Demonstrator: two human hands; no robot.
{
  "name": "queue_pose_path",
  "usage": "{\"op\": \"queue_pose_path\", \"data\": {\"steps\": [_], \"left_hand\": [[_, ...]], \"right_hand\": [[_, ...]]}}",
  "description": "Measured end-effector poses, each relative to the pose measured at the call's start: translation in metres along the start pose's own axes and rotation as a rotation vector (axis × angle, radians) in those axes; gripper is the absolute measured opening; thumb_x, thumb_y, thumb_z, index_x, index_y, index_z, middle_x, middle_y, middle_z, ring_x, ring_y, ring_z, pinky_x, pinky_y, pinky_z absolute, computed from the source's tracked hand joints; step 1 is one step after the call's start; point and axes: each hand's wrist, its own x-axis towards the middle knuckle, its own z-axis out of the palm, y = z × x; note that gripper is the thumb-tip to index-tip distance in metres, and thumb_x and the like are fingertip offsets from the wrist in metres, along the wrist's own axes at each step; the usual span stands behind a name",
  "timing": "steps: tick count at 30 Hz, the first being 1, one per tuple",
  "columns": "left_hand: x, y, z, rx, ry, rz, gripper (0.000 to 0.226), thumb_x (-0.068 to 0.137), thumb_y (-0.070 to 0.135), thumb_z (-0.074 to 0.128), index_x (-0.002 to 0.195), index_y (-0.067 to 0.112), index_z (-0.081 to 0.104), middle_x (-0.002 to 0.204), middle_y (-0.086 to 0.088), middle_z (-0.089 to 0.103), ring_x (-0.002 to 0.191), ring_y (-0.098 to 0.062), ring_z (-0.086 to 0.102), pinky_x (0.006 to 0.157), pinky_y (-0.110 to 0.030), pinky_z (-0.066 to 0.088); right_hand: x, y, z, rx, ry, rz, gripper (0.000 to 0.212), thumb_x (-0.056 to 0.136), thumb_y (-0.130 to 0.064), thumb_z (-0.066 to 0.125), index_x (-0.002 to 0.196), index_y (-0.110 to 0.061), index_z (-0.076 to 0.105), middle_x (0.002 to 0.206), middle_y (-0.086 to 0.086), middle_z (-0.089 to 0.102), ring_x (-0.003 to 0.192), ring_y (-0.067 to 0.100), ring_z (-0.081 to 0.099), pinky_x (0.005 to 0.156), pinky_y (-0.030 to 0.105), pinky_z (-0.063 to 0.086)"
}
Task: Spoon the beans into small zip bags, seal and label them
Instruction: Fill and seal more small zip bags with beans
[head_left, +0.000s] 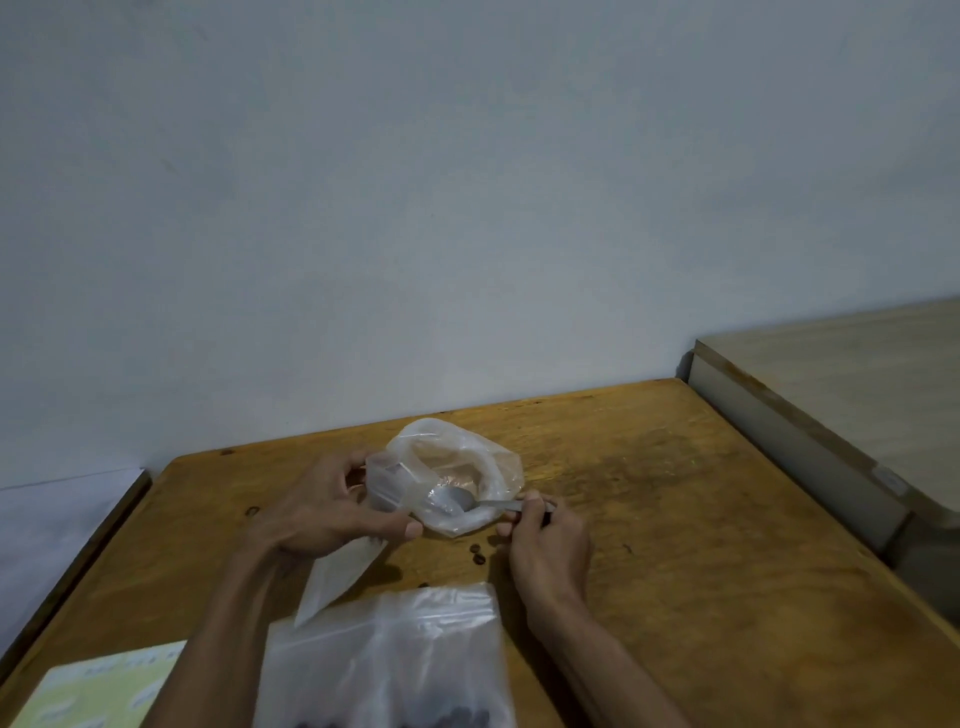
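Two bare forearms are seen entering from the lower edge of the view, each ending in a bare hand: the left hand (332, 506) and the right hand (545, 535). No sleeves, gloves, rings, watch or bands are worn on what is shown. Short, unpainted nails are seen on the fingers and thumbs.

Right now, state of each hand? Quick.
Left hand: closed, pinching the small zip bag at its mouth.
Right hand: closed, gripping the spoon by its handle, bowl inside the clear plastic bag.
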Motion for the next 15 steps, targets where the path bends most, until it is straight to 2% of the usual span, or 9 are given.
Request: {"op": "queue_pose_path", "data": {"steps": [2, 5, 7, 9, 12, 15], "left_hand": [[-0.002, -0.001, 0.000, -0.001, -0.020, 0.007, 0.085, 0.039, 0.029, 0.104, 0.115, 0.026, 0.066, 0.111, 0.003, 0.073, 0.108, -0.009, 0.067, 0.090, -0.023, 0.051], [-0.003, 0.001, 0.001, 0.013, -0.046, 0.020, 0.094, 0.027, 0.042, 0.102, 0.112, 0.030, 0.065, 0.110, 0.008, 0.072, 0.108, -0.004, 0.065, 0.091, -0.020, 0.049], [0.000, 0.003, 0.001, -0.012, -0.039, 0.021, 0.085, 0.033, 0.031, 0.103, 0.110, 0.027, 0.067, 0.105, 0.007, 0.075, 0.103, -0.003, 0.068, 0.090, -0.021, 0.050], [0.002, 0.003, -0.002, -0.035, -0.042, 0.025, 0.090, 0.031, 0.031, 0.104, 0.113, 0.023, 0.068, 0.105, 0.005, 0.077, 0.100, -0.005, 0.070, 0.090, -0.025, 0.052], [0.000, -0.004, -0.007, -0.011, -0.055, -0.001, 0.107, 0.016, 0.050, 0.100, 0.115, 0.026, 0.065, 0.109, 0.001, 0.072, 0.107, -0.012, 0.066, 0.092, -0.028, 0.051], [-0.004, -0.010, -0.007, 0.062, -0.078, -0.034, 0.113, 0.014, 0.054, 0.098, 0.118, 0.031, 0.061, 0.118, 0.007, 0.063, 0.112, -0.009, 0.058, 0.093, -0.028, 0.048]], "right_hand": [[-0.001, 0.000, 0.000, 0.061, -0.021, 0.055, 0.025, 0.104, -0.025, 0.049, 0.085, -0.019, 0.065, 0.074, 0.003, 0.075, 0.066, 0.013, 0.070, 0.056, 0.023, 0.053], [-0.002, -0.001, 0.001, 0.102, -0.065, 0.078, 0.024, 0.103, -0.023, 0.050, 0.086, -0.018, 0.065, 0.076, 0.005, 0.075, 0.065, 0.013, 0.070, 0.059, 0.026, 0.058], [-0.001, -0.002, 0.001, 0.148, -0.089, 0.117, 0.022, 0.103, -0.022, 0.050, 0.088, -0.017, 0.066, 0.078, 0.006, 0.074, 0.063, 0.013, 0.068, 0.059, 0.025, 0.058], [0.001, -0.003, 0.000, 0.182, -0.099, 0.133, 0.021, 0.103, -0.023, 0.051, 0.093, -0.014, 0.067, 0.075, 0.005, 0.073, 0.061, 0.011, 0.066, 0.057, 0.024, 0.056], [0.001, -0.001, -0.004, 0.083, -0.096, 0.019, 0.023, 0.103, -0.025, 0.050, 0.093, -0.017, 0.069, 0.073, 0.002, 0.073, 0.059, 0.008, 0.066, 0.051, 0.018, 0.052], [-0.004, 0.001, -0.007, -0.051, -0.105, -0.187, 0.028, 0.104, -0.027, 0.049, 0.086, -0.019, 0.069, 0.071, 0.001, 0.072, 0.063, 0.012, 0.067, 0.051, 0.019, 0.051]]}}
